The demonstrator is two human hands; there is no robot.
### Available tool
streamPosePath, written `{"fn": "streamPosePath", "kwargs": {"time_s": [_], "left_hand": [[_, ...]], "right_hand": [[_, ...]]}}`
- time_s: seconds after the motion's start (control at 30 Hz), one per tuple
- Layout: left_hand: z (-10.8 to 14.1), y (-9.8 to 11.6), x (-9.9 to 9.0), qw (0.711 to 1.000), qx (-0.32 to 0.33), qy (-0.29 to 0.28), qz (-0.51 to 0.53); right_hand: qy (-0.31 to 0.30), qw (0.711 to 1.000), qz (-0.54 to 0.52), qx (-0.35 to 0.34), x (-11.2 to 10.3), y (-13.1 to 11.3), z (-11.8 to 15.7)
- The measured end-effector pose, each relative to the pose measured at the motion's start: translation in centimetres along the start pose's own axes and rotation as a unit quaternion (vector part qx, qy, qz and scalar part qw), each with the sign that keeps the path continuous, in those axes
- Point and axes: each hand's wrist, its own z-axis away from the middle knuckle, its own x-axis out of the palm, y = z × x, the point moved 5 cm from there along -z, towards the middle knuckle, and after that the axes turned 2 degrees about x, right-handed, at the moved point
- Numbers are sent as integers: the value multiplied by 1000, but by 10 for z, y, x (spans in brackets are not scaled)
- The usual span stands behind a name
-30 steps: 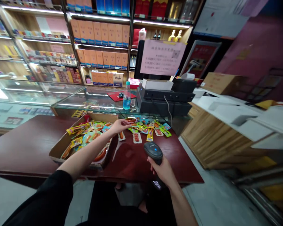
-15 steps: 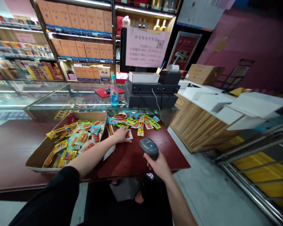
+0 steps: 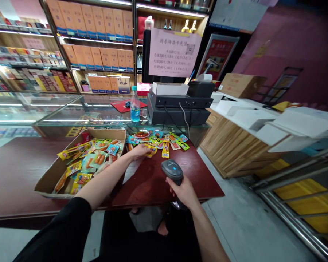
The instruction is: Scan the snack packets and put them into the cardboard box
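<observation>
My right hand (image 3: 183, 191) grips the handle of a dark barcode scanner (image 3: 172, 170) above the front of the dark red table (image 3: 22, 167). Its head points toward the snack packets. My left hand (image 3: 139, 150) reaches across the table and pinches a yellow snack packet (image 3: 150, 149) at the near edge of a spread of several colourful sausage packets (image 3: 164, 142). To the left stands an open cardboard box (image 3: 47, 182) filled with more packets.
Behind the table runs a glass display counter (image 3: 71, 112) with a blue water bottle (image 3: 135, 106), a red mat and a black cash register (image 3: 177, 107) with a pink sign. A wooden counter (image 3: 235, 145) stands at the right. Shelves of boxes line the back wall.
My left hand moved from the packet spread to a single packet nearer me, then back up to a yellow packet. The scanner hand stayed nearly still. The view shifted.
</observation>
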Motion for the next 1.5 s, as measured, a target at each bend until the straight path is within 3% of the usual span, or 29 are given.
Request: {"fn": "streamPosePath", "kwargs": {"time_s": [0.1,0.23,0.63,0.8,0.97,1.23,1.5], "left_hand": [[4,1,7,986,-59,-55,146],[11,4,11,983,-57,-95,144],[9,9,7,993,6,-50,110],[14,13,6,994,-14,-32,108],[16,12,5,998,-26,-51,28],[8,4,1,1000,-5,-31,2],[10,6,0,999,3,-46,-11]], "right_hand": [[3,1000,0,5,1,-5,0],[5,1000,7,5,1,-12,2],[1,1000,12,-13,2,-14,4],[1,1000,16,-11,2,-22,4],[9,1000,13,-8,2,-21,5],[21,1000,10,0,-2,-16,5],[29,1000,8,4,-3,-13,6]]}}
